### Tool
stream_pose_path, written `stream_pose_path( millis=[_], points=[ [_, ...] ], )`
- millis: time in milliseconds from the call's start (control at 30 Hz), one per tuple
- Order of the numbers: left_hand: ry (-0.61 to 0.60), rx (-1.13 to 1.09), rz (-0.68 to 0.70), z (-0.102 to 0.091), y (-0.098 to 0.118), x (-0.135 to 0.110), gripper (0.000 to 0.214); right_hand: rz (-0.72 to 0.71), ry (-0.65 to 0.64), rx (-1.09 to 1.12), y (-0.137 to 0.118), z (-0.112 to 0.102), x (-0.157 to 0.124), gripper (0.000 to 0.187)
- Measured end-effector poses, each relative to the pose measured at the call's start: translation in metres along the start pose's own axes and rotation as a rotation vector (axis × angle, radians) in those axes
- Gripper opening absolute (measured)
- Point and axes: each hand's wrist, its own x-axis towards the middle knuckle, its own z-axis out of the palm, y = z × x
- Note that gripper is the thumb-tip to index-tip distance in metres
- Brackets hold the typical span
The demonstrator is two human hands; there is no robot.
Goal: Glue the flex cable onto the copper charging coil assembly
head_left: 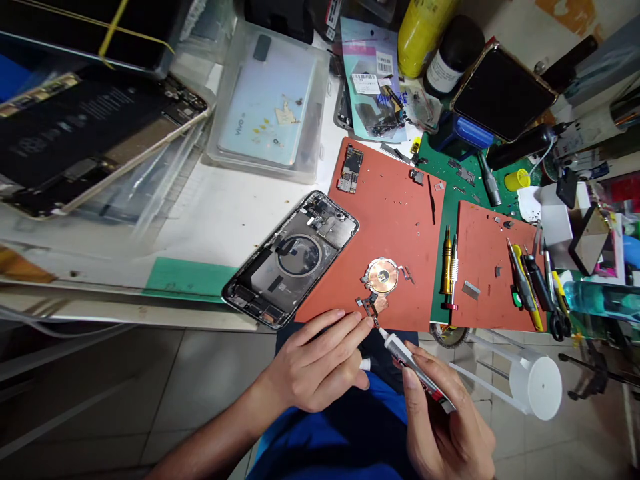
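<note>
In my right hand is a slim white-and-black glue tube, gripped between thumb and fingers. Its pointed nozzle touches or nearly touches the end of a flex cable at the mat's front edge. That cable belongs to a round copper wireless charging coil lying on the orange mat. My left hand has its fingertips at the cable's end, while a small white cap sticks out from under its curled fingers. Left of the coil, an opened phone housing lies partly on the mat.
A logic board and tiny screws sit at the mat's back. Rightward are screwdrivers, a second orange mat and scissors. A boxed phone and another opened phone lie left.
</note>
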Motion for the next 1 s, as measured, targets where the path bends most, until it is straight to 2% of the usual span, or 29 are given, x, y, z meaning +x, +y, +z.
stream_pose_path(
  millis=[467, 700, 800, 867, 933, 1000],
  points=[
    [0.0, 0.008, 0.002, 0.0, -0.001, 0.002, 0.041, -0.005, 0.012, 0.007, 0.001, 0.004, 0.001, 0.053],
    [0.002, -0.011, 0.001, 0.001, 0.0, 0.002, 0.04, 0.068, 0.027, 0.011, -0.009, -0.006, 0.0, 0.04],
    [-0.018, -0.048, -0.017, 0.0, -0.001, 0.002, 0.039, 0.171, 0.077, 0.079, -0.01, -0.021, -0.006, 0.029],
    [-0.014, -0.097, -0.029, -0.004, -0.001, 0.0, 0.036, 0.296, 0.047, 0.241, -0.006, -0.034, -0.012, 0.02],
    [0.01, -0.146, -0.062, -0.01, 0.004, -0.006, 0.036, 0.533, -0.008, 0.483, 0.0, -0.046, -0.017, 0.012],
    [0.073, -0.209, -0.193, -0.017, 0.016, -0.016, 0.037, 0.859, -0.066, 0.744, 0.006, -0.053, -0.022, 0.013]
  ],
)
